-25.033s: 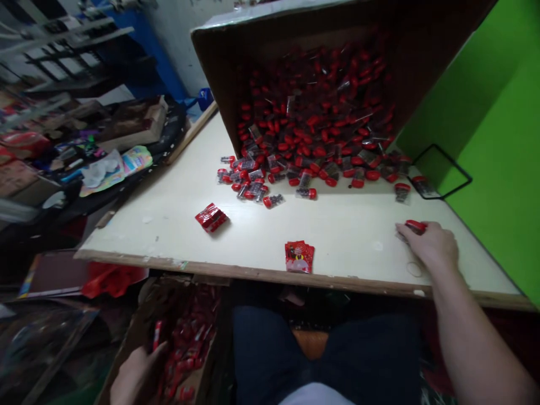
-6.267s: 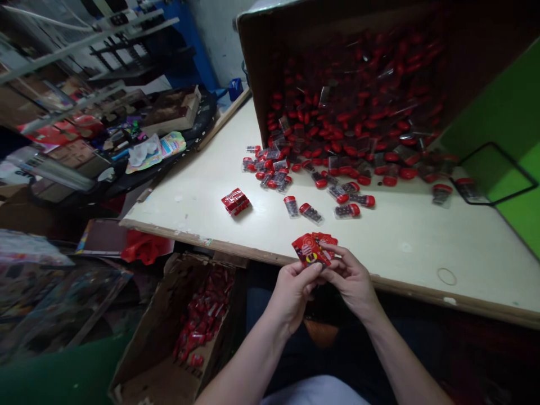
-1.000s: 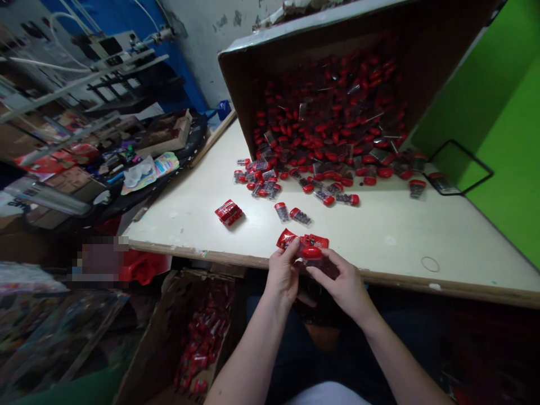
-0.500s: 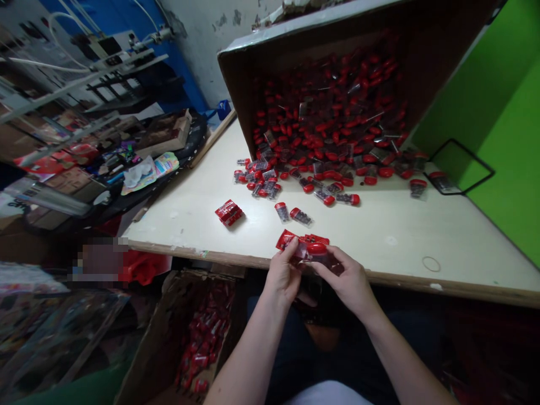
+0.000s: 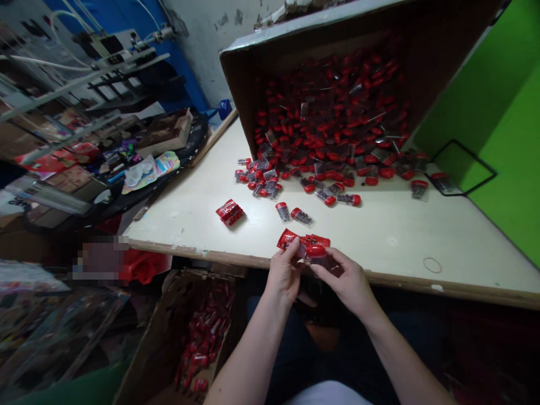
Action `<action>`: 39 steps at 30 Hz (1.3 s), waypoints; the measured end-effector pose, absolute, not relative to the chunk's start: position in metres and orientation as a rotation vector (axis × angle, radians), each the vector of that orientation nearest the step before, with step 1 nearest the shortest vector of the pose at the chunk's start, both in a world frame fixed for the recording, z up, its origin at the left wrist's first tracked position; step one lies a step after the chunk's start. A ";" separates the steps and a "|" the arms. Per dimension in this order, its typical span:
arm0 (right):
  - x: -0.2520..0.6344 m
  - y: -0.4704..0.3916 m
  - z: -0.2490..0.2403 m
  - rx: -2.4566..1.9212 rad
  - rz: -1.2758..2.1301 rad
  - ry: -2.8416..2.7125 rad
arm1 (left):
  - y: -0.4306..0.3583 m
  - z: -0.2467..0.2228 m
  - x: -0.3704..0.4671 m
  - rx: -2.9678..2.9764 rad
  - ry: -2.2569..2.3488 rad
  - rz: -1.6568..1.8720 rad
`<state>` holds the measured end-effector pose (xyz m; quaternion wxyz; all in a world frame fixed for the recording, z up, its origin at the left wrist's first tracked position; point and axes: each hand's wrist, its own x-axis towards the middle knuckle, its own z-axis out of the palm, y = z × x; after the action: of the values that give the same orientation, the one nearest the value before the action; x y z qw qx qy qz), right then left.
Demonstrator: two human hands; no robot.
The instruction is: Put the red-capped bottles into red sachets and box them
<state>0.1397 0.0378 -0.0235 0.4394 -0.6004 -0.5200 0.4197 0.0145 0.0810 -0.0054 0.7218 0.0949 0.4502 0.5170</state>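
Observation:
At the table's front edge, my left hand (image 5: 287,271) is closed, its thumb pressed on a small bag whose clear part shows beside the thumb. My right hand (image 5: 346,281) is closed around the other side of a small clear container with a red cap (image 5: 316,251). The two hands nearly meet at it, and fingers hide its lower part. Right behind them lie several red sachets (image 5: 318,241). Two red-capped containers with dark balls inside, one upright-looking (image 5: 283,212) and one slanted (image 5: 302,217), rest farther back. A stack of red sachets (image 5: 230,212) lies to the left.
A big cardboard box (image 5: 237,84) on its side spills many red-capped containers (image 5: 324,135) onto the white table (image 5: 379,230). Below the edge stands a carton (image 5: 147,349) of red packets (image 5: 206,332). A rubber band (image 5: 432,265) lies at right. Machinery (image 5: 105,53) stands at left.
Both hands stay at nearly the same spot with the red-capped container between them. The fingers shift only slightly; the view drifts a little.

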 end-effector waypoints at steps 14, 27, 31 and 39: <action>0.138 0.035 -0.023 -1.513 1.099 -1.330 | 0.076 0.001 0.019 0.265 1.044 1.182; 0.135 0.034 -0.029 -1.414 1.198 -1.204 | 0.066 -0.009 0.015 0.400 0.992 1.079; 0.132 0.034 -0.024 -1.383 1.221 -1.187 | 0.065 -0.009 0.014 0.457 1.007 1.102; 0.140 0.036 -0.024 -1.473 1.174 -1.301 | 0.071 -0.006 0.010 0.538 1.043 0.999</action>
<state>0.1403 0.0358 -0.0239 0.4136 -0.5859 -0.5174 0.4669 0.0095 0.0709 -0.0063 0.7176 0.2431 0.4713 0.4514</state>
